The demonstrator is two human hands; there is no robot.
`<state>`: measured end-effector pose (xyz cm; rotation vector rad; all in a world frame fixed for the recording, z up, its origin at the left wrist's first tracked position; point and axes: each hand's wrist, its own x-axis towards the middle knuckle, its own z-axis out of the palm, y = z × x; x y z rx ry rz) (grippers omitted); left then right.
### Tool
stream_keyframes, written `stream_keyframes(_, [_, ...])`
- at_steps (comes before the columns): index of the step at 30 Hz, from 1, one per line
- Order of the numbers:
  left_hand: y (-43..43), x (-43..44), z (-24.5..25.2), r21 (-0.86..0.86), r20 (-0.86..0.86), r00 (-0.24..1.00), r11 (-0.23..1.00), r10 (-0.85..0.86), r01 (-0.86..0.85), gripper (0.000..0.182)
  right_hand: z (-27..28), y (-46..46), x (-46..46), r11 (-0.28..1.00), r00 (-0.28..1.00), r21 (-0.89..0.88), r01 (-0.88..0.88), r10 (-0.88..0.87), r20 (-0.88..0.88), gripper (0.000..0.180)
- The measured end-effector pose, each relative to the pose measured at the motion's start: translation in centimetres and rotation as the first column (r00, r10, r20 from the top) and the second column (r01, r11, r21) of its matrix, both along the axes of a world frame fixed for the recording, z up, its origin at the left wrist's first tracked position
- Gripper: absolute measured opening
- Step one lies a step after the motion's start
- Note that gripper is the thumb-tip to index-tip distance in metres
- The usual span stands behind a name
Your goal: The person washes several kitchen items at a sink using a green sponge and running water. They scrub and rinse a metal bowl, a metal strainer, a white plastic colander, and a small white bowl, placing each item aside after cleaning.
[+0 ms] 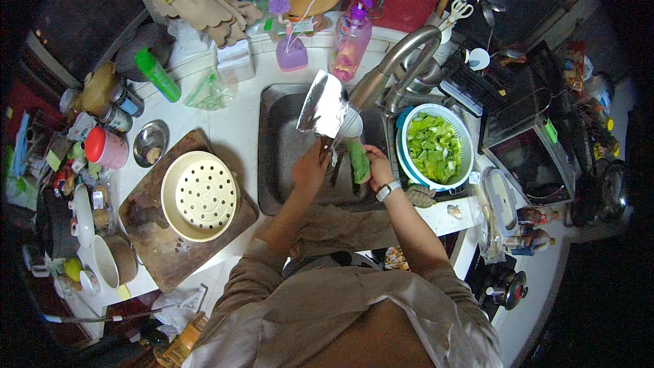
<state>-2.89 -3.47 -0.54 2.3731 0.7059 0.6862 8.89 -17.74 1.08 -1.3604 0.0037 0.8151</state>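
Observation:
My left hand (310, 167) grips a cleaver by its handle over the sink, and the broad shiny blade (323, 105) points away from me. In my right hand (379, 167) is a green scrubbing cloth or pad (358, 161), held a little to the right of the cleaver's handle. Above both hands hangs the spout of a metal gooseneck faucet (369, 87). Just under it is something white and rounded (351, 123); I cannot tell whether it is water or an object. The stainless steel sink (280, 163) lies below, with dark items partly hidden behind my hands.
Right of the sink, a white colander (468, 151) holds chopped leafy greens (434, 145). A cream perforated basket (202, 197) rests on a dark cutting board (148, 214) at left. A pink soap bottle (350, 43) and purple brush holder (292, 57) stand behind the sink.

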Motion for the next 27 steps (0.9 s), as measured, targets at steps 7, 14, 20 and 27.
stream_keyframes(7, [-1.2,1.7,0.6,-0.129,0.086,0.996,0.992,0.007,0.004,0.051,0.9,2.7,-0.8,0.976,0.947,-0.021,-0.218,0.217,0.238,0.031])
stream_keyframes(14, [-0.7,0.2,0.8,-0.199,0.053,0.999,0.980,0.015,-0.004,0.047,2.6,6.1,-2.6,0.937,0.922,-0.073,-0.342,0.350,0.164,0.029])
stream_keyframes(20, [-0.6,-1.8,0.9,-0.193,0.036,0.999,0.981,-0.020,0.026,0.044,2.3,7.9,-4.2,0.915,0.904,-0.197,-0.352,0.387,0.182,0.026])
stream_keyframes(27, [-0.1,-3.3,2.2,-0.933,0.313,0.889,-0.069,0.336,0.354,0.047,1.6,8.6,-5.2,0.975,0.971,0.041,-0.220,0.214,0.105,0.033])
